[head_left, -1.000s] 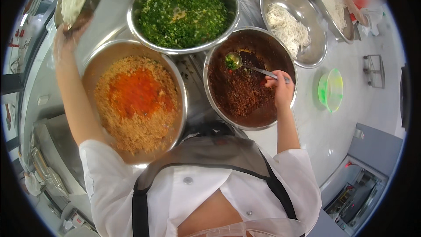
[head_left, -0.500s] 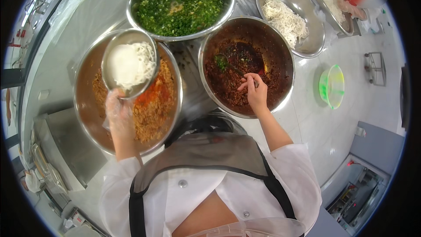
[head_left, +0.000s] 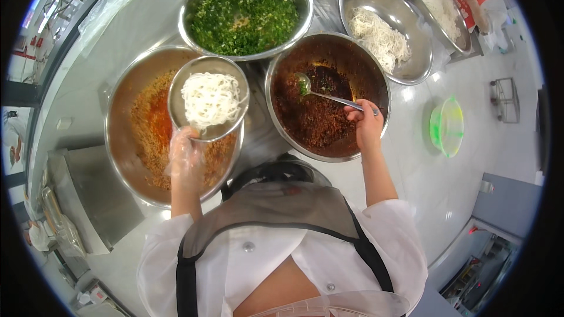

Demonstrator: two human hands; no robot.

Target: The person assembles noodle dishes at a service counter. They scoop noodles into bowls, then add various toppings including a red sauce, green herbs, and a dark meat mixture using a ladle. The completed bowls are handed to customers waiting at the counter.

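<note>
My left hand [head_left: 187, 158], in a clear plastic glove, holds a small steel bowl [head_left: 208, 98] of white noodles above the large steel bowl of orange-red sauce [head_left: 136, 135]. My right hand [head_left: 366, 122] grips a metal spoon [head_left: 326, 94] by its handle. The spoon's head carries a bit of green and rests in the large bowl of dark brown-red sauce [head_left: 326, 95].
A big bowl of chopped green herbs [head_left: 245, 10] stands behind. A steel bowl with white noodles [head_left: 385, 29] and a tray of noodles [head_left: 436, 1] sit at the back right. A small green plastic bowl [head_left: 446, 125] lies on the steel counter to the right.
My left hand has brought the noodle bowl down from the far left to over the orange sauce bowl. My right hand moved the spoon within the dark sauce bowl.
</note>
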